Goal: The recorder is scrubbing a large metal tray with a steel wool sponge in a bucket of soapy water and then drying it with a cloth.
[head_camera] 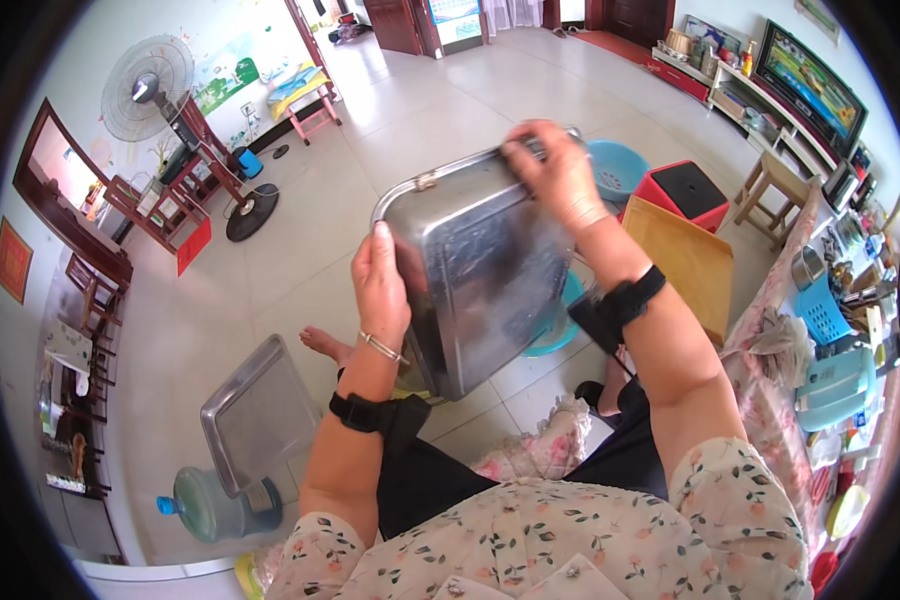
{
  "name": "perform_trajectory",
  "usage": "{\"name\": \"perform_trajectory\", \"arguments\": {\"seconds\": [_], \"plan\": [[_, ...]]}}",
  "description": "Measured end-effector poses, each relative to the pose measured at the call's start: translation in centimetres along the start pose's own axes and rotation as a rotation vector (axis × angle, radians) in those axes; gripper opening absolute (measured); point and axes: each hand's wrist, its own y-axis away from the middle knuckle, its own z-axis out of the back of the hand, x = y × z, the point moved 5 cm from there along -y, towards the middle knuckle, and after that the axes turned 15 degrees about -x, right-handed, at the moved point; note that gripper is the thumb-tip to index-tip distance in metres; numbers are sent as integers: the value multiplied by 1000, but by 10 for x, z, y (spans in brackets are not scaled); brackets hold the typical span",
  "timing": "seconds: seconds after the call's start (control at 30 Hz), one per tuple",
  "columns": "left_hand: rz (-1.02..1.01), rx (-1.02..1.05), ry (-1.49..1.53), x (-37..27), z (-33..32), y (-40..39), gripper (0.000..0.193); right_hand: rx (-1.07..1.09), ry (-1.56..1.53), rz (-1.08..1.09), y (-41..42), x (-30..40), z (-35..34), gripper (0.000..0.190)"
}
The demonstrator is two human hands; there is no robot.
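A deep rectangular stainless steel tray (pixel 487 277) is held up, tilted, in front of me with its scratched, wet-looking underside towards me. My left hand (pixel 381 289) grips its left side, thumb up by the rim. Over the far right part of the rim curls my right hand (pixel 559 172), slightly blurred. Something dark and greyish shows under its fingers; what it is I cannot tell. A brownish lump sits on the rim between my hands. Beneath the tray, a turquoise basin (pixel 562 330) on the floor is partly hidden.
On the left, a second metal tray (pixel 259 416) leans against a water-cooler bottle (pixel 225 504). Right of me are a yellowish board (pixel 682 262), a red stool (pixel 686 191), a blue basin (pixel 616 169) and a cluttered table with a turquoise basket (pixel 825 311). A standing fan (pixel 150 88) is farther left.
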Motion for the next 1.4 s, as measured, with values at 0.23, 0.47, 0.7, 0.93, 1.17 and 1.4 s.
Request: {"name": "perform_trajectory", "arguments": {"seconds": [0.23, 0.47, 0.7, 0.93, 1.17, 1.4], "plan": [[-110, -33, -90, 31, 3, -10, 40, 174, -26, 123, 9, 29, -17, 18], [-35, -55, 21, 16, -8, 7, 39, 60, 55, -83, -19, -62, -9, 18], [-63, -32, -18, 42, -5, -5, 38, 156, -13, -82, 1, 0, -42, 27], [60, -165, 220, 44, -17, 2, 40, 126, -180, 372, 49, 95, -40, 21], [116, -48, 66, 45, 13, 8, 43, 21, -134, -173, -26, -75, -19, 30], [143, -345, 134, 74, 51, -4, 43, 223, -756, -1025, -29, -161, -30, 47]]}}
